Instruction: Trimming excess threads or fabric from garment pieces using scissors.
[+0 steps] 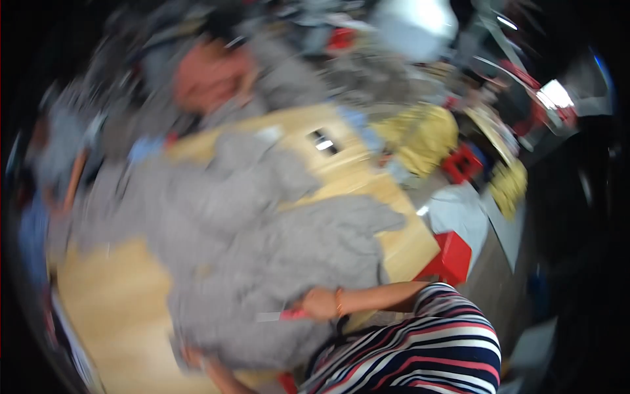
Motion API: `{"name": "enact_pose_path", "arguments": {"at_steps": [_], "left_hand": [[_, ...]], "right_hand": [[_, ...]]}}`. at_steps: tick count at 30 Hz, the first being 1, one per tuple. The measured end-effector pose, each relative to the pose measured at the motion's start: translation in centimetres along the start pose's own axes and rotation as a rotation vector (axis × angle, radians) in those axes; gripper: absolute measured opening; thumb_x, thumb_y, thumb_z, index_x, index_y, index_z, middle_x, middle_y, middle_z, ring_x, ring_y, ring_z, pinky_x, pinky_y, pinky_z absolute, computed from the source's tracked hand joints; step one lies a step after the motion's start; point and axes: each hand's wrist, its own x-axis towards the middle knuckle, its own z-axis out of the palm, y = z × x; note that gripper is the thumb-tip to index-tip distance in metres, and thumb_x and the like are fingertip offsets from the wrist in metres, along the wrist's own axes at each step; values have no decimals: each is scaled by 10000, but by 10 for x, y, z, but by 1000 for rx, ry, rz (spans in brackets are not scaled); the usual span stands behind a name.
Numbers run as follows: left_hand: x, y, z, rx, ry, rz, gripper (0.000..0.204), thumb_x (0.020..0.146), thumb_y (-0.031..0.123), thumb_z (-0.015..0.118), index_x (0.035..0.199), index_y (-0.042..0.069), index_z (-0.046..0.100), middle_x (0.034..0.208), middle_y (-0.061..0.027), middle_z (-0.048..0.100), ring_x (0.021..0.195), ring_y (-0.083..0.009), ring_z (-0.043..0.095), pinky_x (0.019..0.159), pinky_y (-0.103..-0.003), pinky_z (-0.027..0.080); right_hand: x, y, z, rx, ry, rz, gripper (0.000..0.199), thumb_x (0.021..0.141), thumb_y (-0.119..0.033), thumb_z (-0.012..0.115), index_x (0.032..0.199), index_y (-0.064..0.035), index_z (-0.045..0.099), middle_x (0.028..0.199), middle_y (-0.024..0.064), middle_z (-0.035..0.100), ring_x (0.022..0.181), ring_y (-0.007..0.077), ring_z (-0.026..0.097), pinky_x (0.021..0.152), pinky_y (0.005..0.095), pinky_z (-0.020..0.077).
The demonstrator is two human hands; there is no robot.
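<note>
A large heap of grey cloth [262, 262], creased and thick, is spread over the wooden table in front of me. My right hand [320, 303] is closed around a small tool with a red handle [293, 315] and a pale, thin blade that points left over the cloth. Blur hides the tool's exact kind. At the cloth's near left edge, my left hand [195, 358] has its fingers closed on the grey cloth, though they are partly hidden and smeared.
On the wooden table [105, 308], a dark phone-like object [323, 141] lies toward the far right. A red stool [449, 257] stands by the right edge, near yellow cloth [423, 138] and a white bag [458, 213]. Across the table sits a person in a coral top [213, 75]; another person [62, 157] is at the left.
</note>
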Motion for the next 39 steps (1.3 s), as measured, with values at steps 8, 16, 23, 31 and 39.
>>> {"name": "enact_pose_path", "arguments": {"at_steps": [8, 16, 23, 31, 39], "left_hand": [[57, 42, 175, 165, 196, 671, 456, 966, 350, 475, 1287, 48, 594, 1093, -158, 638, 1044, -279, 562, 862, -389, 462], [36, 91, 276, 183, -121, 832, 524, 951, 407, 467, 1318, 44, 555, 1162, -166, 585, 1105, -301, 506, 900, -432, 407], [0, 102, 338, 213, -303, 921, 586, 937, 457, 459, 1346, 41, 521, 1222, -173, 539, 1158, -320, 457, 933, -471, 360], [-38, 86, 349, 328, -468, 987, 660, 921, 514, 450, 1377, 37, 481, 1291, -181, 486, 1219, -342, 401, 971, -514, 305], [-63, 61, 318, 472, -545, 1018, 736, 906, 572, 442, 1408, 33, 442, 1360, -189, 434, 1280, -364, 345, 1009, -558, 251]], "right_hand": [[-29, -20, -5, 14, 36, 37, 166, 826, -214, 586, 863, -57, 621, 748, 202, 658, 744, 409, 647, 663, 512, 502], [-77, 14, 36, 136, 147, 155, 188, 831, -219, 584, 852, -33, 584, 752, 224, 639, 788, 427, 635, 701, 518, 486], [-119, 26, 38, 82, 219, 269, 192, 843, -218, 573, 858, -29, 601, 766, 214, 647, 781, 420, 635, 719, 512, 495], [-139, 70, 79, 89, 369, 159, 202, 838, -222, 569, 834, -21, 594, 801, 200, 650, 813, 400, 641, 732, 479, 506], [-185, 57, 26, 91, 278, 198, 187, 835, -225, 582, 834, -39, 595, 712, 198, 636, 734, 412, 640, 680, 497, 506]]}}
